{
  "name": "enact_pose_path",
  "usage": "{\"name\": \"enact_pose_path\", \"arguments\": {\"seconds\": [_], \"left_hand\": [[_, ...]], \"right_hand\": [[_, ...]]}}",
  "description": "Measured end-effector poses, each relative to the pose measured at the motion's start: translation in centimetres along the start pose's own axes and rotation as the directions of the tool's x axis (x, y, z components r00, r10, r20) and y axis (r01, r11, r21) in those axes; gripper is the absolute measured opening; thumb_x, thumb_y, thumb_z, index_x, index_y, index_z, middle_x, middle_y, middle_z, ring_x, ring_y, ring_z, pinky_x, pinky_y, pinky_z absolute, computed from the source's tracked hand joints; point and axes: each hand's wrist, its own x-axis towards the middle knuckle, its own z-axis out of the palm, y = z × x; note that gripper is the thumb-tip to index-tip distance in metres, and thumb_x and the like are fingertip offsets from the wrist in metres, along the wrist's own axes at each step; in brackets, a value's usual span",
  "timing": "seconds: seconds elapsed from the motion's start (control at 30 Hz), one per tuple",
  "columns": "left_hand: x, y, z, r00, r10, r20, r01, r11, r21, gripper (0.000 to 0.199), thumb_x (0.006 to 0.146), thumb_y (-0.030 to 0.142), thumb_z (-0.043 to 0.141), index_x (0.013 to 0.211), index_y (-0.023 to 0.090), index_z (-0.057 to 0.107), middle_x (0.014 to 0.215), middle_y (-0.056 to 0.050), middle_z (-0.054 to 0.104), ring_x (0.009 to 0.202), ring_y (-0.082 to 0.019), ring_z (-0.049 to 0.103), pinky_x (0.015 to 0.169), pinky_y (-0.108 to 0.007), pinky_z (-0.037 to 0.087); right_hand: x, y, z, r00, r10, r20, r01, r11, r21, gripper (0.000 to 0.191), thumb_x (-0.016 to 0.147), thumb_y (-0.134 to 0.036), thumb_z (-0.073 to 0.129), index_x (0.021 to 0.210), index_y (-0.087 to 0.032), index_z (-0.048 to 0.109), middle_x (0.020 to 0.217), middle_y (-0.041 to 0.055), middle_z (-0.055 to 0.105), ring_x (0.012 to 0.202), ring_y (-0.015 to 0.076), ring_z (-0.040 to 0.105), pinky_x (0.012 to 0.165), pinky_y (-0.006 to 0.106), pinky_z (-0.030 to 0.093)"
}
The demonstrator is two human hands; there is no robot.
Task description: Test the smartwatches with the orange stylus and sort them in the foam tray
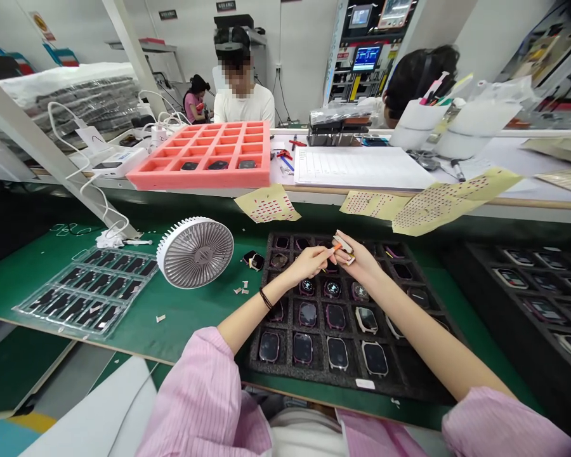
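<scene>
Over the black foam tray (394,368), both my hands meet above its far rows. My left hand (309,265) has a dark band at the wrist and pinches a thin orange-ended stick (337,247); its exact kind is unclear. The fingers of my right hand (360,261) are closed round a small pale watch case (343,243), seen nearly edge-on. The orange end is at this case. Below the hands, several smartwatches sit in the tray's pockets, among them a lit one (332,288) and a silver-framed one (375,358).
Left of the tray stand a white round fan (196,252) and a clear plastic tray (66,327) of dark parts. A loose watch (254,259) and paper scraps lie between. Another watch tray (490,298) is at right. A pink foam tray (200,181) rests on the shelf; co-workers sit beyond.
</scene>
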Motion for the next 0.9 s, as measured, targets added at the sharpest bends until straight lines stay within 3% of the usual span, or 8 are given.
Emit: {"name": "enact_pose_path", "arguments": {"seconds": [0.2,0.43,0.57,0.7,0.9], "left_hand": [[-0.2,-0.1,-0.1,1.0,-0.005,-0.026,0.004,0.997,-0.073,0.045,0.078,0.06,0.056,0.073,0.016,0.053,0.049,0.01,0.031,0.036,-0.002,0.019,0.034,-0.017,0.013],[-0.6,-0.6,0.0,0.997,0.047,-0.066,-0.057,0.985,-0.164,0.047,0.076,0.062,0.06,0.072,0.015,0.053,0.047,0.01,0.036,0.034,-0.001,0.02,0.034,-0.018,0.011],[-0.9,-1.3,-0.4,0.996,0.056,-0.066,-0.069,0.974,-0.218,0.048,0.075,0.063,0.061,0.073,0.016,0.053,0.046,0.01,0.037,0.033,-0.001,0.018,0.034,-0.018,0.011],[-1.2,-1.2,-0.6,0.996,0.028,-0.082,-0.044,0.979,-0.199,0.05,0.076,0.065,0.059,0.071,0.016,0.05,0.046,0.011,0.036,0.032,0.0,0.018,0.032,-0.017,0.01],[-1.5,-0.2,-0.2,0.98,0.088,-0.176,-0.118,0.978,-0.171,0.048,0.075,0.061,0.063,0.069,0.019,0.041,0.045,0.012,0.033,0.032,0.0,0.019,0.032,-0.015,0.012]], "right_hand": [[-0.5,0.0,0.7,1.0,-0.004,0.02,0.003,1.0,0.029,0.044,0.08,-0.045,0.07,0.054,-0.021,0.043,0.035,-0.0095,0.031,0.03,0.0048,0.025,0.033,0.02,0.031],[-1.0,0.6,2.4,0.999,-0.041,0.017,0.039,0.993,0.108,0.032,0.083,-0.044,0.066,0.067,-0.021,0.05,0.046,-0.0105,0.039,0.027,0.0016,0.016,0.028,0.018,0.017],[-1.0,1.0,3.0,0.999,-0.053,0.012,0.051,0.99,0.135,0.027,0.08,-0.039,0.069,0.068,-0.021,0.053,0.044,-0.0112,0.038,0.027,0.0013,0.014,0.029,0.018,0.016],[-1.0,1.2,3.5,0.998,-0.057,0.009,0.056,0.99,0.127,0.028,0.075,-0.04,0.073,0.067,-0.021,0.055,0.04,-0.0111,0.038,0.028,0.0021,0.016,0.028,0.017,0.016],[-1.0,1.3,4.4,0.989,-0.136,-0.063,0.14,0.987,0.075,0.031,0.069,-0.043,0.077,0.081,-0.023,0.058,0.05,-0.01,0.05,0.029,0.0021,0.027,0.029,0.016,0.018]]}}
